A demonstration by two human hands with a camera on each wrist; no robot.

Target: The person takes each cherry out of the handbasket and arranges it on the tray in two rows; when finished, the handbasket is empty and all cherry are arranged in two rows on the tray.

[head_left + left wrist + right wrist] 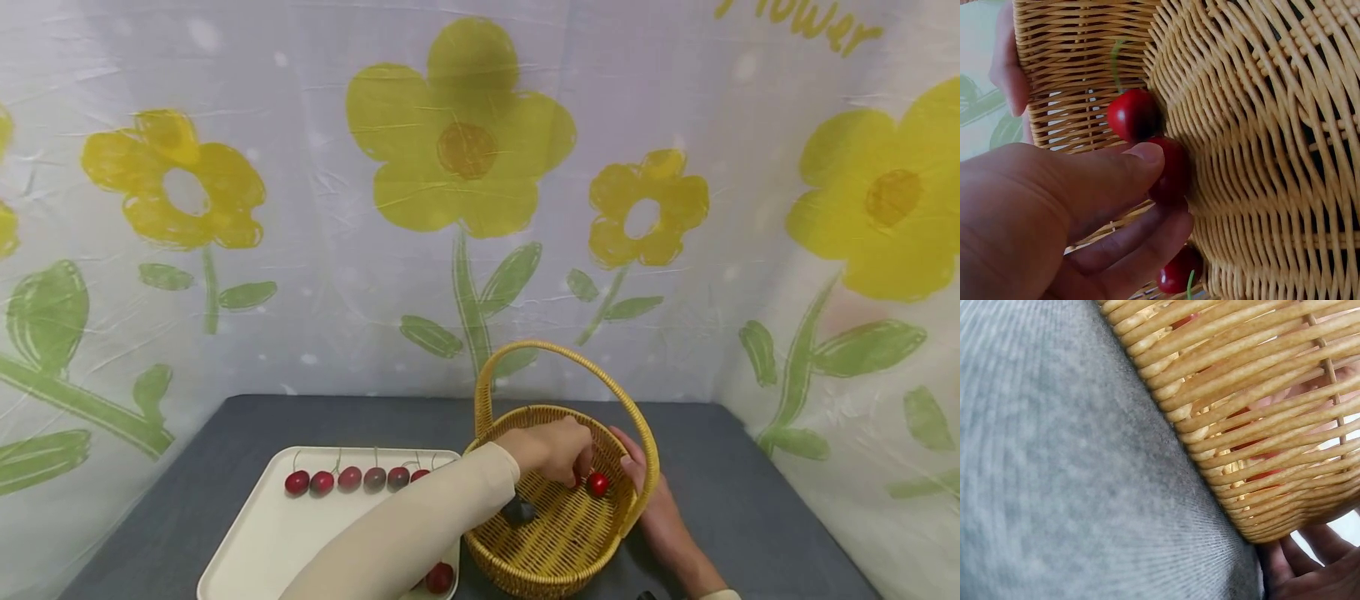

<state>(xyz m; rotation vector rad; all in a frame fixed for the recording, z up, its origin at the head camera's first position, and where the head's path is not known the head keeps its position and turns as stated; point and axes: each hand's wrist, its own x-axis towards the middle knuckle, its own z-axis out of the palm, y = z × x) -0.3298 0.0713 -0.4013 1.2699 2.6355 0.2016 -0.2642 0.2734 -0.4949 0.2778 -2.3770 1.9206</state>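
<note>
Cherries (597,484) lie in two containers: a round wicker basket (573,525) and a flat white tray (277,533) to its left, both on a dark grey counter (360,417).

Inside the basket, the left wrist view shows three red cherries beside the woven side. The left hand (555,450) reaches in over the rim and has the middle one, a dark red held cherry (1171,172), pinched between thumb and fingertips; this grip is closed to the width of the fruit. Touching or almost touching it is an upper cherry (1135,115) with a pale green stem, and on its other side, near the fingers, is a lower cherry (1180,270), also with a green stem. Through gaps in the weave, the right wrist view catches patches of red.

Outside the basket, the right hand (660,508) is against the wall on the right, its fingers extended rather than curled and no fruit seen in it. A tall arched handle (567,353) rises over the basket.

On the tray, six cherries show in a row along the far edge, stems pointing away. One more, a near cherry (439,577), sits at the right side close to the viewer. A cream sleeve (405,525) crosses the tray and hides part of it.
</note>
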